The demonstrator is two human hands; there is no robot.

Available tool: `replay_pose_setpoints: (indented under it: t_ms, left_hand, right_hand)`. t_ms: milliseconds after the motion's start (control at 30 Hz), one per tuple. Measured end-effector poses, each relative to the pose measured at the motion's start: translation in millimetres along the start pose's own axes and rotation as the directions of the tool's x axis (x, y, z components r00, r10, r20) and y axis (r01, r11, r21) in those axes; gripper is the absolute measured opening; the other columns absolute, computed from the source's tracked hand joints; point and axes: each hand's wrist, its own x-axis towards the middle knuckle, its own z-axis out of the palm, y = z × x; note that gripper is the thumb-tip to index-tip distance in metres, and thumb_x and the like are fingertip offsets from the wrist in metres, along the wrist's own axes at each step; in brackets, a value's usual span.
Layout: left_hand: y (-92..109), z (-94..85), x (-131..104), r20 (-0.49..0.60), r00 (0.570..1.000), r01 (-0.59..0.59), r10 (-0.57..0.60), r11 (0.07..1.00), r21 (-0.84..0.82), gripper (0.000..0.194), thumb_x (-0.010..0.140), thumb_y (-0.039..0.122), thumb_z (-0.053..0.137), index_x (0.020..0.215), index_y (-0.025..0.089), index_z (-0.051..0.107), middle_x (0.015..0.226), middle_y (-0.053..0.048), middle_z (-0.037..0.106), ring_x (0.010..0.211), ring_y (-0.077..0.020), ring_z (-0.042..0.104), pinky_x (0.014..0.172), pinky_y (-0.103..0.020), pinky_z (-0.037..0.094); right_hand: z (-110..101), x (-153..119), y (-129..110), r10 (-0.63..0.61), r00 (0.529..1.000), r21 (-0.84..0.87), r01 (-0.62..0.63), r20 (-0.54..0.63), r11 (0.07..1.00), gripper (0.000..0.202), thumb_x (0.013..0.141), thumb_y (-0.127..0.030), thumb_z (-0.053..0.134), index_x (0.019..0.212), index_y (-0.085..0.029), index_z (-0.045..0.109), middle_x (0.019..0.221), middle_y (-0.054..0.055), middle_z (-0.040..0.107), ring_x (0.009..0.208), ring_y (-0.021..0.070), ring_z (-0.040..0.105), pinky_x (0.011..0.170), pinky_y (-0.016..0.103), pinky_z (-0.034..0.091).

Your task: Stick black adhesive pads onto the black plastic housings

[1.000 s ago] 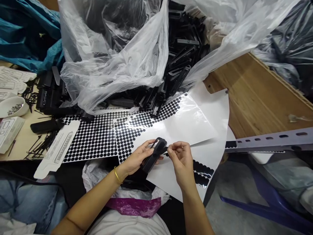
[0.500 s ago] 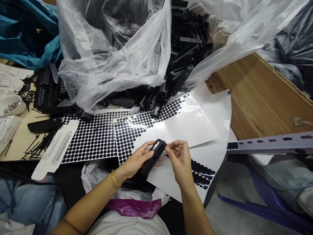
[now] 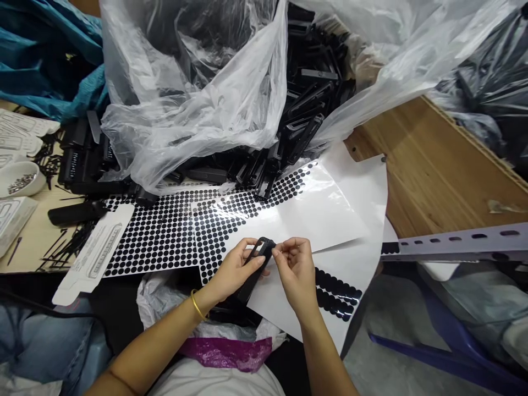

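Note:
A long black plastic casing (image 3: 249, 283) with a slot through its upper half lies tilted in my left hand (image 3: 233, 269), thumb on top and fingers around the far side. My right hand (image 3: 296, 269) is at the upper right end of the casing, thumb and forefinger pinched together; anything between those fingertips is too small to make out. Beneath both hands spreads a white backing sheet (image 3: 284, 308), with rows of larger black round stickers (image 3: 338, 297) right of my right wrist. Another sheet with many small black dots (image 3: 152, 236) lies to the left.
Behind the sheets, black casings (image 3: 305, 137) pile up beside a clear plastic bag (image 3: 206, 115). At left are a flattened printed box (image 3: 97, 250), a bowl of small metal pieces (image 3: 20, 179) and a black handle-like part (image 3: 76, 212). A perforated metal bar (image 3: 457, 239) juts out at right.
My right hand has shifted slightly left, staying against the casing's upper end. My left hand has turned the casing a little, so its slot shows more. My left thumb lies further over it.

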Motion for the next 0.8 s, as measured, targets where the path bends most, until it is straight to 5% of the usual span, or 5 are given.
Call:
replay_pose_setpoints:
  t_ms: [400,800]
  left_hand:
    - [-5.5,7.2,-1.3,-0.119,0.992,-0.041,0.047,0.998,0.047,0.033,0.077,0.038,0.061,0.097,0.020,0.043,0.082,0.000,0.063,0.057,-0.0111,0.063,0.055,-0.024,0.051]
    - [-2.1,-2.0,-2.9,-0.050,0.995,-0.075,0.083,0.987,0.141,0.026,0.082,0.034,0.055,0.100,0.021,0.041,0.097,-0.004,0.063,0.070,-0.0140,0.066,0.069,-0.032,0.055]
  right_hand:
    - [9.3,-7.2,2.9,-0.070,0.997,-0.118,0.067,-0.023,0.991,0.014,0.080,-0.025,0.052,0.084,-0.023,0.038,0.075,-0.002,0.055,0.053,0.0100,0.045,0.051,0.025,0.042]
    - [10.4,-7.3,-1.7,-0.112,0.994,-0.200,0.110,0.001,0.974,0.015,0.081,-0.024,0.052,0.083,-0.024,0.037,0.074,-0.003,0.055,0.053,0.0100,0.044,0.052,0.025,0.039]
